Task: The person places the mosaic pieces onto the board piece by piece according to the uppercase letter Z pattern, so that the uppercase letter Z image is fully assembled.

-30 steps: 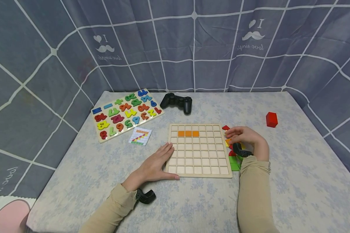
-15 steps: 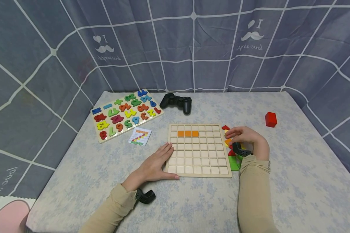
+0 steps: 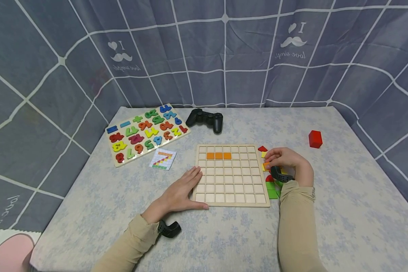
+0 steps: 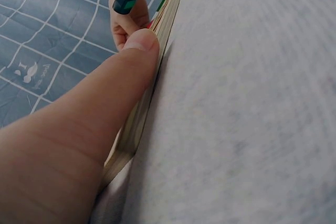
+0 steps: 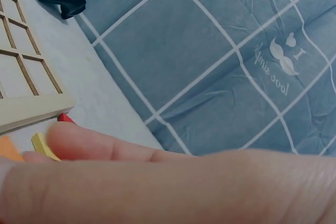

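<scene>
A wooden grid board lies in front of me with three orange square tiles side by side in an upper row. My left hand rests on its left edge with fingers straight, and the thumb lies along the near edge. Just off the board's right side, my right hand pinches an orange tile, partly hidden by the fingers. Around it lie a red piece, a yellow piece, a red rounded piece and green tiles, some covered by the hand and wrist.
A colourful number puzzle board lies at the back left, with a small pattern card before it. A black game controller sits behind the grid board. To the right stands a red block. A grid-patterned curtain hangs behind the table.
The orange tile at my right fingertips has turned slightly, and the fingers have closed on it. My left hand has stayed on the board.
</scene>
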Demonstrator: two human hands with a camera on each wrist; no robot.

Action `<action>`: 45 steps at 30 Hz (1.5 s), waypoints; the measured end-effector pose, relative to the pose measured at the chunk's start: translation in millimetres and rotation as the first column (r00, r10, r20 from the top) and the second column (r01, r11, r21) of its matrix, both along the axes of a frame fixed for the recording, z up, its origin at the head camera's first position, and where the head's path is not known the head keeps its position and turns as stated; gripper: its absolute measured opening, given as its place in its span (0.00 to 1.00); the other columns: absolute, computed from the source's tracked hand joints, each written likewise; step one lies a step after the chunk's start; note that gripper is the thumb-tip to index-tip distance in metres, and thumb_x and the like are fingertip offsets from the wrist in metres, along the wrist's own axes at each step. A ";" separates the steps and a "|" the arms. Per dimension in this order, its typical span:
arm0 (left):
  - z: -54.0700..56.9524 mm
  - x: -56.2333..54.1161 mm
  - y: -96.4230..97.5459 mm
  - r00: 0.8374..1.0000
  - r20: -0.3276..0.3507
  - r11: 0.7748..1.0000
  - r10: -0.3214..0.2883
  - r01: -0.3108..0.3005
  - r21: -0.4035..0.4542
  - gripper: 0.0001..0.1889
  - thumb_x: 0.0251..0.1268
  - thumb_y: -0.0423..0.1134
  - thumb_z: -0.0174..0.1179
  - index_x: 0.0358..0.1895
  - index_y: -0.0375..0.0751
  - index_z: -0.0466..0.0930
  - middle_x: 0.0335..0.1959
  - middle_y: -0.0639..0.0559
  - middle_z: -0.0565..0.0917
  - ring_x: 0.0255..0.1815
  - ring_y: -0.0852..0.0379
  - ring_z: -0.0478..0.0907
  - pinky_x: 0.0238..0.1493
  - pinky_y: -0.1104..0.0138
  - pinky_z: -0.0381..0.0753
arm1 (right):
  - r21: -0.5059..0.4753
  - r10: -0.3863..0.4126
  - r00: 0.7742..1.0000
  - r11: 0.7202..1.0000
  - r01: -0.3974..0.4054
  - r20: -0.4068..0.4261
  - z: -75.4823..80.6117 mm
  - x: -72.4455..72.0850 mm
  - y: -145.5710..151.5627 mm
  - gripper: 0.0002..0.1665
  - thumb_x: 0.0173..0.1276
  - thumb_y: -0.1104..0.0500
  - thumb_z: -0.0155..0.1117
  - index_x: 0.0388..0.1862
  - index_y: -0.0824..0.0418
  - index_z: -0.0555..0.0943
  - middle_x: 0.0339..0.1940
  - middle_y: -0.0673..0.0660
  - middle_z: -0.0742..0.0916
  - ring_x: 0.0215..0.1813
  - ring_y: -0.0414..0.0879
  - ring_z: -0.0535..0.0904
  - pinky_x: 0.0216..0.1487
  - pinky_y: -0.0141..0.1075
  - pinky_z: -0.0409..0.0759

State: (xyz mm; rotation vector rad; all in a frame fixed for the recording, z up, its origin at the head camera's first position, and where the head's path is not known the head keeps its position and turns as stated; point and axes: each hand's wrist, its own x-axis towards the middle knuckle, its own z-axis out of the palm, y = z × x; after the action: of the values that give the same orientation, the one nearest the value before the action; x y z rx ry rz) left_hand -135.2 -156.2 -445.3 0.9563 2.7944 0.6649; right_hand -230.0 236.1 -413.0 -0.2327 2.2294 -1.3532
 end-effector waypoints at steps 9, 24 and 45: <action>-0.8 0.3 -0.3 1.000 0.000 1.000 -0.001 0.001 -0.002 0.59 0.47 0.73 0.59 0.74 0.36 0.48 0.75 0.44 0.47 0.75 0.54 0.39 0.74 0.63 0.47 | -0.010 -0.048 0.999 0.999 0.048 -0.012 2.8 0.9 -6.5 0.17 0.58 0.62 0.70 0.40 0.70 0.75 0.30 0.53 0.83 0.34 0.45 0.79 0.38 0.32 0.80; -1.0 0.4 -0.8 1.000 -0.007 1.000 0.002 -0.002 0.008 0.58 0.47 0.72 0.59 0.73 0.35 0.48 0.75 0.43 0.47 0.75 0.53 0.39 0.74 0.63 0.46 | 0.069 0.001 0.942 0.997 0.024 -0.336 0.2 -19.0 -87.4 0.07 0.67 0.63 0.60 0.38 0.65 0.82 0.36 0.59 0.84 0.36 0.51 0.76 0.38 0.39 0.76; -2.2 -0.1 -0.7 1.000 -0.010 1.000 -0.003 0.003 0.002 0.59 0.47 0.73 0.59 0.73 0.36 0.48 0.75 0.43 0.47 0.75 0.53 0.39 0.74 0.62 0.48 | 0.017 -0.122 0.951 0.991 0.132 -0.286 11.8 -7.8 -53.8 0.20 0.64 0.61 0.65 0.53 0.69 0.76 0.51 0.65 0.80 0.46 0.56 0.76 0.46 0.45 0.77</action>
State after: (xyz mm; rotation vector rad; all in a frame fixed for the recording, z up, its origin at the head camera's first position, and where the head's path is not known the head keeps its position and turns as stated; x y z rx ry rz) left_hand -135.3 -156.9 -447.4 0.9668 2.8010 0.6641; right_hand -237.8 182.3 -401.2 -0.2913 2.5434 -1.4202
